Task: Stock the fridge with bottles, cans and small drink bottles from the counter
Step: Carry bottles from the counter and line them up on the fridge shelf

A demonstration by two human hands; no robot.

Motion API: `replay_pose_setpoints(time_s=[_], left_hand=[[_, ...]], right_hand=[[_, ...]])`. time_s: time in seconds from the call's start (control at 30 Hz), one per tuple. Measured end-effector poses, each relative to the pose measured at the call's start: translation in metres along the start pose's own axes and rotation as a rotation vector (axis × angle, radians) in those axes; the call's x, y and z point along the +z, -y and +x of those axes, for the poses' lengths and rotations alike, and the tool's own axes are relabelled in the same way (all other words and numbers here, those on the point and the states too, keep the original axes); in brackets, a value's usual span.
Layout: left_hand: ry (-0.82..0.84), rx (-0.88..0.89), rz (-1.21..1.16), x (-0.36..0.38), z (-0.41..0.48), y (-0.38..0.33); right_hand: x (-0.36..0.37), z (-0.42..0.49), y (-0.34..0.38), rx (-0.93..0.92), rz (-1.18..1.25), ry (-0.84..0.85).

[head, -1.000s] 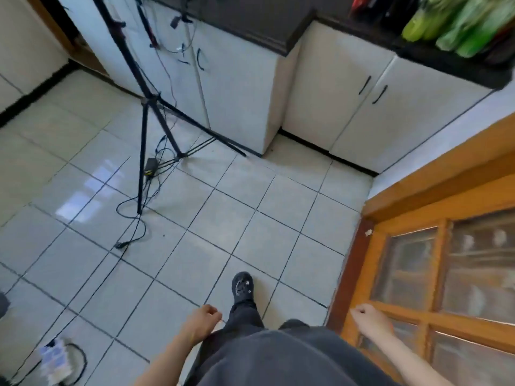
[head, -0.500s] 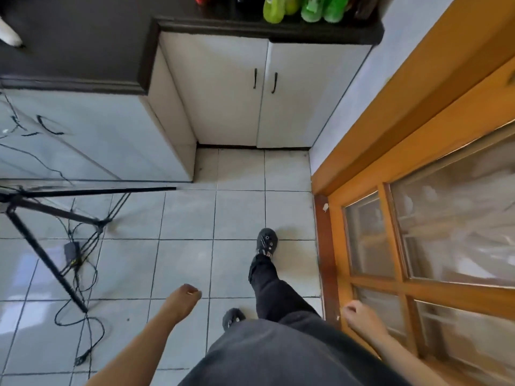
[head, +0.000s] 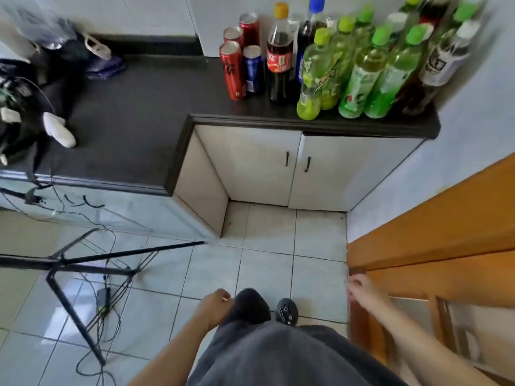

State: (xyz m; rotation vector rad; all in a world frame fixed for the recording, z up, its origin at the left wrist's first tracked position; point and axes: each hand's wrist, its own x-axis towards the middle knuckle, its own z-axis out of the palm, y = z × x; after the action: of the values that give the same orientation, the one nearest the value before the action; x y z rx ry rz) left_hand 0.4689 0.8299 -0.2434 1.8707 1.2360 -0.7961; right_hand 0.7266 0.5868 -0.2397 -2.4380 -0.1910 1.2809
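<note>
On the black counter (head: 145, 107) at the upper right stand several drinks: red cans (head: 233, 71), a blue can (head: 253, 68), a cola bottle with a yellow cap (head: 279, 54), several green bottles (head: 359, 79) and dark bottles with white labels (head: 440, 62). My left hand (head: 213, 306) hangs low beside my thigh, fingers loosely curled, holding nothing. My right hand (head: 362, 291) hangs near the wooden door's edge, also with nothing in it. Both hands are well below and short of the counter. No fridge is in view.
White cabinet doors (head: 295, 168) sit under the counter. A wooden door (head: 434, 246) with glass panes fills the right side. A black tripod (head: 83, 263) with loose cables stands on the tiled floor at left. Bags and clutter (head: 25, 107) lie on the counter's left part.
The view has swung up and toward the counter, so the drinks now show in full. I have stepped closer to the cabinets. Both hands still hang at my sides, holding nothing.
</note>
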Motion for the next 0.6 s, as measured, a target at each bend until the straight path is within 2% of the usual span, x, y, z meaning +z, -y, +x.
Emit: replay_pose_setpoints(time_s=[0.13,0.23,0.37,0.47,0.6], left_hand=[[0.035,0.038,0.011,-0.019,0.031,-0.033],[0.095,0.036,-0.02,-0.032,0.062,-0.054],[0.082,0.127,-0.011,-0.082,0.115,-0.104],[-0.031,0.236,-0.082,-0.143,0.15,-0.164],[-0.258,0.396,-0.24,-0.216,0.18,-0.247]], right_hand=[[-0.026,0.036,0.032,-0.024,0.004,0.011],[-0.031,0.055,0.036,0.037,0.02,0.032],[-0.044,0.07,0.043,0.15,0.049,0.033],[-0.072,0.081,0.068,0.195,0.088,-0.035],[-0.116,0.103,0.133,0.105,0.148,-0.158]])
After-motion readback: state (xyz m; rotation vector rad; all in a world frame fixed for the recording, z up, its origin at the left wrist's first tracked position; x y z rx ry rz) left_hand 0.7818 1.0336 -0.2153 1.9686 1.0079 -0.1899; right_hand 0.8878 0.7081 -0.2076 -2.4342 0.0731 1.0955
